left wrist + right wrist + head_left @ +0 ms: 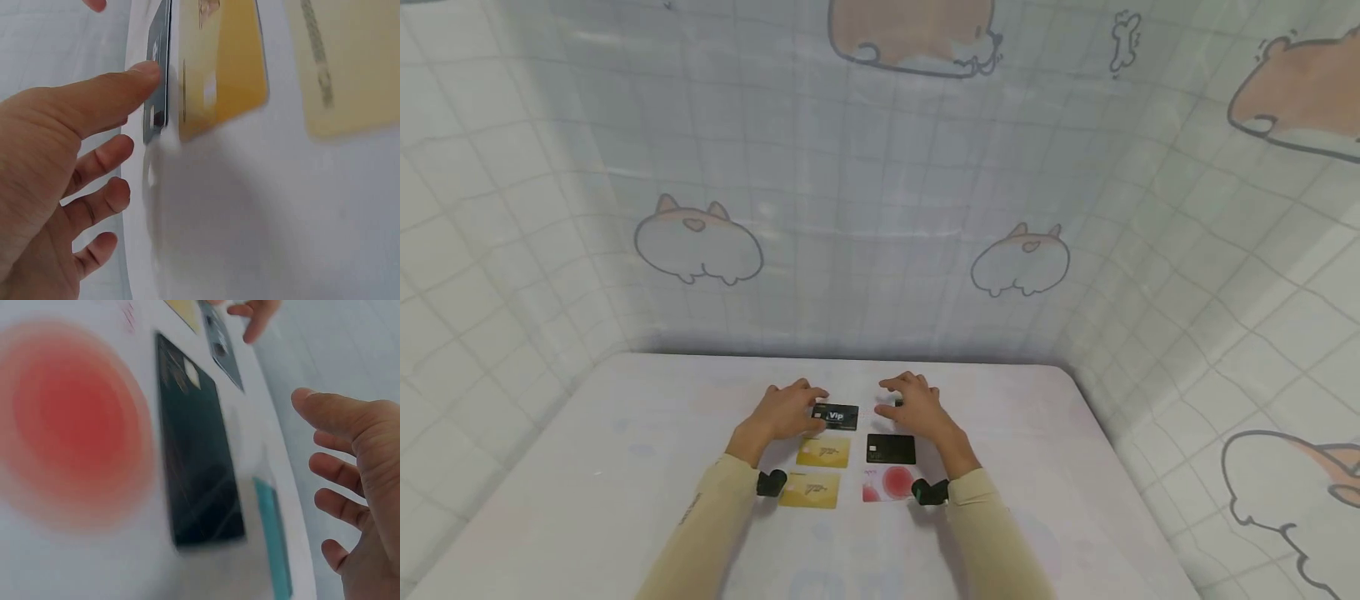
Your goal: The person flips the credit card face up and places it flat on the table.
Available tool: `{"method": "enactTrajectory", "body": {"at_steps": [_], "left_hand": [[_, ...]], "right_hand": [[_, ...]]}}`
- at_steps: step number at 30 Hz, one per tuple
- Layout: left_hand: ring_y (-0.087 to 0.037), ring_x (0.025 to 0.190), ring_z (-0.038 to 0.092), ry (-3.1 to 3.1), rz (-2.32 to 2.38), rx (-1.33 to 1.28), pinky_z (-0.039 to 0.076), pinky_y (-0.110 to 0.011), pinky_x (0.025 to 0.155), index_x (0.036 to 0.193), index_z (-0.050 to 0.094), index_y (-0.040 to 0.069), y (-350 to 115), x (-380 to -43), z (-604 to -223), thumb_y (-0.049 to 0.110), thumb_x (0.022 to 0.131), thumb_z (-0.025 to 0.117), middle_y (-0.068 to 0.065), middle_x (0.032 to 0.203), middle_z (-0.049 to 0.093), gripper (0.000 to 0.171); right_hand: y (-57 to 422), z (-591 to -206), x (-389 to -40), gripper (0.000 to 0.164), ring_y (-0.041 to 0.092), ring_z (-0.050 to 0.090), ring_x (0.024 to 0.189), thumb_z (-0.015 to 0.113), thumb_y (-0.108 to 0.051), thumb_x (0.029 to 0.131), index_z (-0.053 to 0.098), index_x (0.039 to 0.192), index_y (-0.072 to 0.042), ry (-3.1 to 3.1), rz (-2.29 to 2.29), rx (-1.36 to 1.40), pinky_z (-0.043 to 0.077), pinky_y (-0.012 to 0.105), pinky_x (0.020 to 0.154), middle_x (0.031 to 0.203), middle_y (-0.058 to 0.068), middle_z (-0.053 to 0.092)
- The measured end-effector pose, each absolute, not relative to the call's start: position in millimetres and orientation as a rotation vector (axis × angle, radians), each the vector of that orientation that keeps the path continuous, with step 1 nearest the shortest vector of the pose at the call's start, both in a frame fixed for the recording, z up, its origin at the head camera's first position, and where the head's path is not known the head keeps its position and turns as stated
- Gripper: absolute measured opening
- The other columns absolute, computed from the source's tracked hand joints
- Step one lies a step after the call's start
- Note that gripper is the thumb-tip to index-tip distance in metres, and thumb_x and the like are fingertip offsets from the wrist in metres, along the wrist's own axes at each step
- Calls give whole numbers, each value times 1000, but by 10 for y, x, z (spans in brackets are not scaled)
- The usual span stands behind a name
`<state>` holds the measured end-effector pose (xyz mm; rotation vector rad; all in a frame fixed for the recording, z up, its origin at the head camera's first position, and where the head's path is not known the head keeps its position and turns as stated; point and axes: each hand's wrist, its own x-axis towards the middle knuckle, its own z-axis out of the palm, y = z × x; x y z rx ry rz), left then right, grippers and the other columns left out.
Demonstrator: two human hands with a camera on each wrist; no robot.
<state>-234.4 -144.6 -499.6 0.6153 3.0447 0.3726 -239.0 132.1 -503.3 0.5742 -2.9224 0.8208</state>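
My left hand (777,412) is at a black card marked Vip (837,416), its thumb (125,87) over the card's near left corner. The index finger stays apart from the card, and the other fingers are spread and loosely bent. Whether the thumb presses the card cannot be told. My right hand (919,408) hovers with fingers loosely bent and nothing between them. Close to it lies a teal card (274,540), mostly hidden by the hand in the head view. A plain black card with a chip (891,449) lies just nearer.
Two yellow cards (823,452) lie in the left column below the Vip card. At right, a white card with a red circle (880,492) lies below the black one. All are on a white table (647,467), with patterned curtains (865,208) behind and beside it.
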Motion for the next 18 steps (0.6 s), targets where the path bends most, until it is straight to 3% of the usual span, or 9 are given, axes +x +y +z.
{"method": "enactTrajectory", "body": {"at_steps": [9, 18], "left_hand": [[-16, 89, 61, 3077, 419, 748, 40, -53, 91, 137, 62, 21, -1198, -2403, -4994, 47, 91, 72, 2, 106, 60, 54], [-15, 87, 61, 3098, 402, 781, 43, -52, 92, 136, 62, 23, -994, -2421, -5016, 49, 90, 72, 5, 103, 61, 54]], "right_hand": [[1754, -5036, -2395, 55, 29, 45, 124, 72, -42, 92, 60, 140, -17, -2914, 883, 491, 26, 65, 101, 127, 4, 58], [1950, -5060, -2334, 56, 30, 49, 118, 74, -41, 90, 61, 139, -16, -2940, 878, 445, 31, 65, 96, 124, 9, 60]]}}
